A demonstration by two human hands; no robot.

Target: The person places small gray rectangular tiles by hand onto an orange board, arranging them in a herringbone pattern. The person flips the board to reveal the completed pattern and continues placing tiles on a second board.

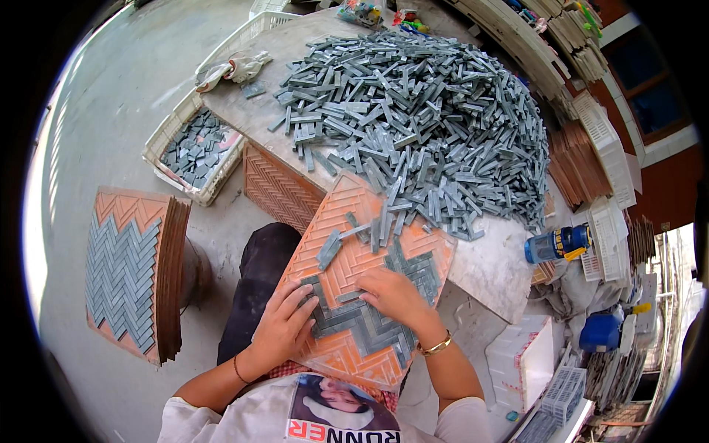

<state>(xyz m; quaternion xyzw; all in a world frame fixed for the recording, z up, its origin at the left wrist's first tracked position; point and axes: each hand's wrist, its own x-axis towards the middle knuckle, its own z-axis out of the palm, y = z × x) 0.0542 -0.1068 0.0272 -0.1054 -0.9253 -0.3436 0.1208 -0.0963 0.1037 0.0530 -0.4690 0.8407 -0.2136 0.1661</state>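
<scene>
R hand (pixel 395 295): fingers bent & close tog., tips down at a grey strip (pixel 347 297) in the mid of the orange tray (pixel 336 351); strip is right at the tips, toward the L. Can't tell if it's pinched or just pressed. L hand (pixel 284 321): fingers half-bent, slightly apart, tips on the L edge of the laid strips (pixel 362 325); can't tell if any pc is gripped. Gap btwn hands is small.

Laid strips run zigzag, under & near the R hand; too many covered for a sure count. Orange tray = 1 in work, near end at the person's lap, far end by the table (pixel 487 273). A few loose strips lie on its far part, 1 of them (pixel 329 249) just far of the L fingertips.

Beyond: 1 big pile of strips (pixel 413 111) on the table, uncountable, spilling onto the tray's far edge. R of pile: 1 blue bottle (pixel 550 246). Far L table corner: cloth gloves (pixel 247 66), no. unclear. L of table: 1 crate (pixel 224 175) w/ many flat grey pcs. Near L: 1 tray stack (pixel 173 280), top one mostly filled w/ zigzag strips. Near R: 1 white box (pixel 509 362), 1 blue jug (pixel 600 332) farther R.
</scene>
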